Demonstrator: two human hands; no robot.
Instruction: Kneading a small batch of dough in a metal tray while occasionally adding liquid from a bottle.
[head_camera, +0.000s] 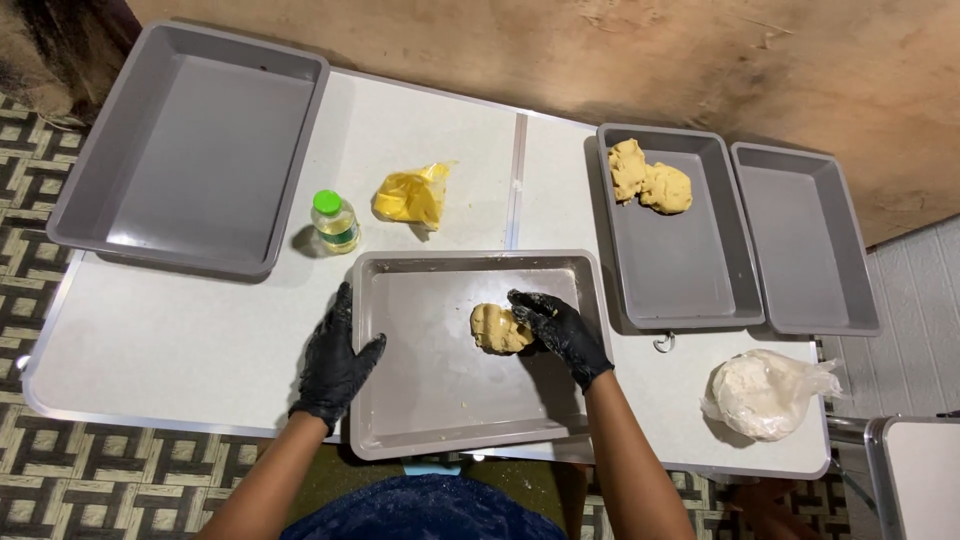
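A grey metal tray (420, 400) lies at the table's near edge. Inside it sits a lump of yellow dough (496, 328). My right hand (558, 332), in a black glove, presses on the right side of that lump with curled fingers. Resting flat on the tray's left rim is my left hand (335, 360), also gloved in black, fingers spread, holding the tray steady.
A large grey tray (190, 150) stands at the back left. Two smaller grey trays are at the right, one (680, 260) with more yellow dough (648, 180), the other (805, 240) bare. A green-capped oil bottle (335, 222), a yellow bag (412, 196) and a white flour bag (765, 393) lie on the white table (170, 340).
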